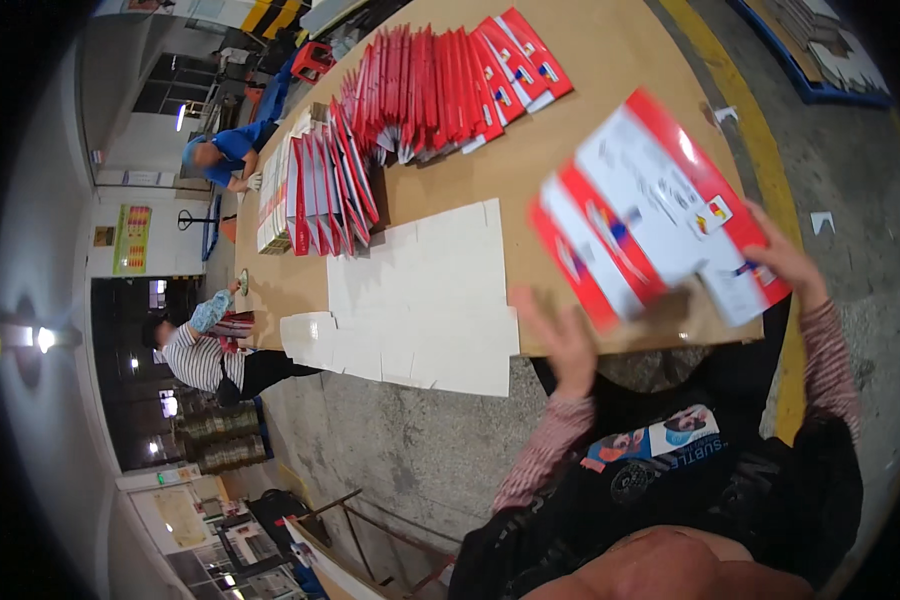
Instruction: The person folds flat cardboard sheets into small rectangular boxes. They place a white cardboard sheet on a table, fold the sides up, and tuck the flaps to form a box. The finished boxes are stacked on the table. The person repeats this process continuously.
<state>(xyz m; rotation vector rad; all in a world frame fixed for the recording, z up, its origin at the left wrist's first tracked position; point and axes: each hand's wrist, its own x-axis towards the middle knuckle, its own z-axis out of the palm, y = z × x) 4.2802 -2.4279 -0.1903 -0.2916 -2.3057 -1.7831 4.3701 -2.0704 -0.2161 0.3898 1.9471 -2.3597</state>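
A red-and-white printed folded carton (640,200) hangs tilted above the near right part of the table, somewhat blurred. My right hand (792,258) is closed on its right edge, the fingers partly hidden by the board. By the carton's lower left side, my left hand (562,338) is open, fingers apart and slightly smeared, with nothing in it. Left of that hand lies a flat white cardboard sheet (420,290), overhanging the table's near edge. Farther off, a long row of similar red-and-white cartons (420,85) leans overlapped on the table.
Brown board covers the table (610,60). At its left stands a stack of pale cartons (275,205). A person in blue (232,150) and a person in stripes (198,358) stand beyond the left side. A blue pallet (820,60) lies at the far right.
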